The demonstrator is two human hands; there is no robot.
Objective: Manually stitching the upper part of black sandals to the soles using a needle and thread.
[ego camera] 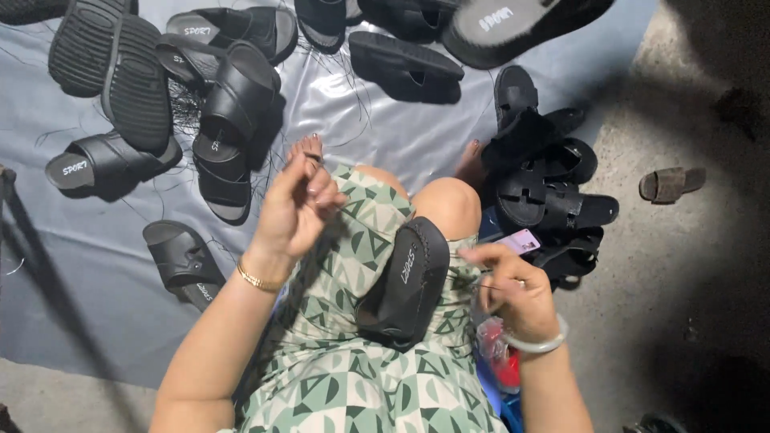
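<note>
Sitting over a grey plastic sheet (72,281) on the floor, a person in a green patterned dress (353,385) works with a black slide sandal (405,282) resting sole-down across the lap, just below the bent knee. Far left of the sheet: two upturned soles (112,68), a lone black slide (100,164) near the left edge, another slide (183,261) lower down toward the near edge. Left hand (293,212), gold bangle at the wrist, is raised above the lap, fingertips pressed together in a pinch; what it pinches is too thin to make out, maybe thread, cannot tell. Loose dark threads (188,108) lie among the stacked slides (233,120) toward the sheet's far edge. Right hand (517,293), white bangle at the wrist, sits just right of the lap sandal, fingers curled and pinched on something small, not clear what. Heap of black sandals (545,188) at the sheet's right edge. One brown sandal (672,183) lies apart on bare concrete.
</note>
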